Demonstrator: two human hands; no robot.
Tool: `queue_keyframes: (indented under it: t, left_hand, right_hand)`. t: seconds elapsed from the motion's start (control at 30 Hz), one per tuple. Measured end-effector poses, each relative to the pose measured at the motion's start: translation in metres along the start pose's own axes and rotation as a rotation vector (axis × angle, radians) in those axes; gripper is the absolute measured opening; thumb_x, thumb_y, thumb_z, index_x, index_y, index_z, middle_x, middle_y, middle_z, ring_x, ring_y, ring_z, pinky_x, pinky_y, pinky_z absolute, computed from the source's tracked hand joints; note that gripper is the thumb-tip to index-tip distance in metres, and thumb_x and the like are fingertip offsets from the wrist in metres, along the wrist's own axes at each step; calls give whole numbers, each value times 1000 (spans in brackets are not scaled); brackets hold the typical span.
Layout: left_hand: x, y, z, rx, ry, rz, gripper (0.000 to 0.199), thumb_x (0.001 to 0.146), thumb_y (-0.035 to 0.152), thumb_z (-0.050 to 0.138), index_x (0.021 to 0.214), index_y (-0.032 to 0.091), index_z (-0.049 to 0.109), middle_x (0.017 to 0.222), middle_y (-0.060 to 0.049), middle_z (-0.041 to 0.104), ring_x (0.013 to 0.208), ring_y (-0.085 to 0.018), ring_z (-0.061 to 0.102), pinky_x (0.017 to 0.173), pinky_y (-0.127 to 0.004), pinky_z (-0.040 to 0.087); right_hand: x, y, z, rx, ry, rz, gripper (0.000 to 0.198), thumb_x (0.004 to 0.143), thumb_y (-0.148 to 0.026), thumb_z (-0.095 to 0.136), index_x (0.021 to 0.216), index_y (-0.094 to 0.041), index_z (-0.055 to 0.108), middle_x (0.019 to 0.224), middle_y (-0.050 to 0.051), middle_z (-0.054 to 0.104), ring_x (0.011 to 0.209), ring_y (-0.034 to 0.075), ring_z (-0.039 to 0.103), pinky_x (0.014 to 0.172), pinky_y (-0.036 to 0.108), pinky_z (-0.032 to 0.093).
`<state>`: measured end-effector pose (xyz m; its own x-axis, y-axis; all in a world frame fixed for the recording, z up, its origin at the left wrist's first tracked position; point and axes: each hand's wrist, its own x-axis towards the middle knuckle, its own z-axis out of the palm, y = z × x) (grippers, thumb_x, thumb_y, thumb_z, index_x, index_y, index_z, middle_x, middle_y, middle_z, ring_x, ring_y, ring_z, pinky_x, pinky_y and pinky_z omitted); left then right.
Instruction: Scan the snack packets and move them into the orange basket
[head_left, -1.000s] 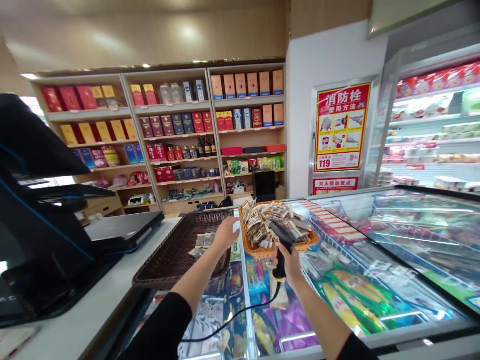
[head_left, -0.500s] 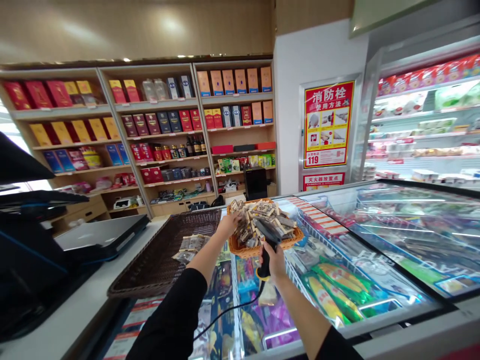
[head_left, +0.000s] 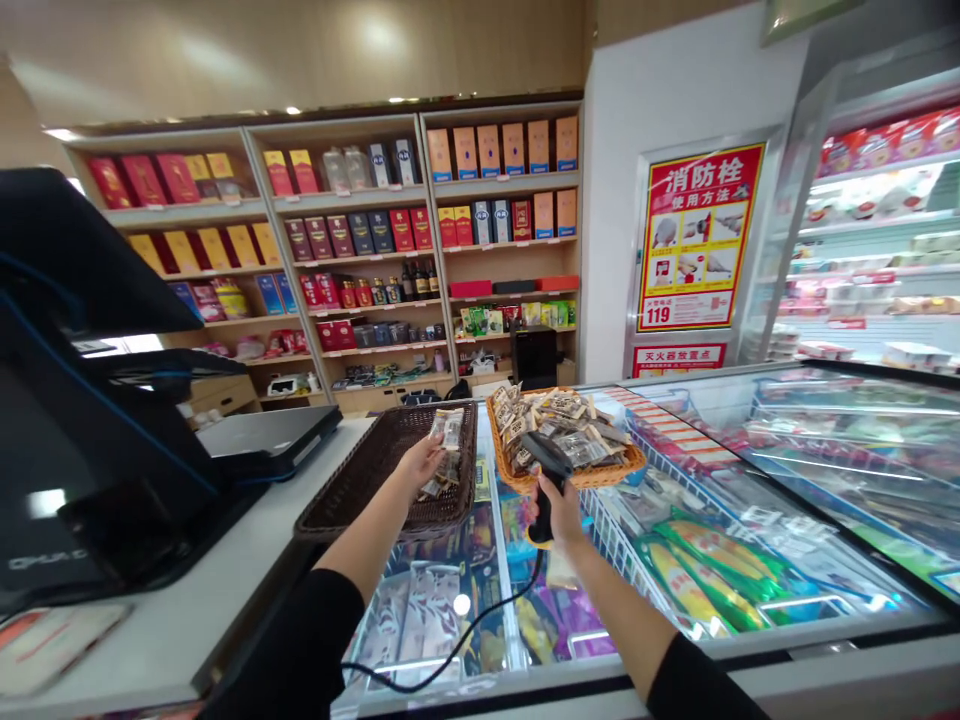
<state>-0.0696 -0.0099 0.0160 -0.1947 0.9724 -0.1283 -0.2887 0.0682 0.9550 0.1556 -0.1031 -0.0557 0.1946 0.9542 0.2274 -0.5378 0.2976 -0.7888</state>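
Observation:
My left hand is closed on a small snack packet, held above the right side of a dark brown wicker basket. Several similar packets lie beneath it in that basket, partly hidden by the hand. In my right hand is a black barcode scanner, its cable trailing down and left. The scanner's head is in front of an orange wicker basket heaped with snack packets. Both baskets rest on the glass top of a chest freezer.
Frozen goods, including green-wrapped corn packs, lie under the freezer glass. At left a checkout screen and a scale stand on a white counter. Shelves of boxes line the back wall.
My left hand has moved left from the orange basket to above the brown basket, carrying a packet. My right hand still holds the scanner near the orange basket. The view has turned left.

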Motion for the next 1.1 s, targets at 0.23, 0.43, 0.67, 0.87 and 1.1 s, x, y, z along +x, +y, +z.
queue_keyframes:
  t: [0.23, 0.43, 0.67, 0.87, 1.1]
  left_hand:
    - [-5, -17, -1, -210, -154, -72, 20, 76, -3, 51, 87, 11, 61, 82, -7, 69, 73, -15, 67, 73, -27, 57]
    - [-7, -21, -2, -72, -218, 27, 26, 68, 14, 70, 93, 16, 63, 89, -7, 70, 75, -17, 67, 71, -30, 53]
    - [-13, -19, -2, 11, -155, 91, 34, 58, 20, 74, 91, 17, 67, 89, -5, 70, 71, -16, 63, 64, -26, 47]
    - [-14, -18, -2, 4, -139, 86, 35, 57, 20, 71, 91, 18, 68, 87, -4, 70, 69, -14, 62, 63, -25, 46]
    - [-9, -21, -3, 12, -133, 101, 36, 55, 22, 73, 90, 18, 69, 87, -5, 70, 70, -15, 63, 63, -25, 48]
  right_hand:
    - [-11, 24, 32, -230, -144, 65, 37, 69, -51, 67, 79, -18, 55, 48, -7, 49, 32, 9, 43, 32, 21, 35]
    - [-15, 21, 26, -435, -279, 44, 31, 77, -49, 60, 78, -19, 54, 44, -7, 48, 32, 11, 44, 34, 23, 36]
    - [-18, 15, 25, -703, -237, -71, 24, 75, -44, 61, 74, -20, 59, 42, -3, 52, 38, 17, 51, 40, 25, 36]
    - [-18, 17, 24, -760, -232, -133, 23, 75, -43, 61, 72, -20, 60, 47, -1, 56, 45, 18, 55, 43, 25, 36]
    - [-21, 15, 27, -738, -247, -92, 25, 76, -44, 60, 70, -21, 56, 43, -3, 52, 39, 16, 52, 40, 25, 36]
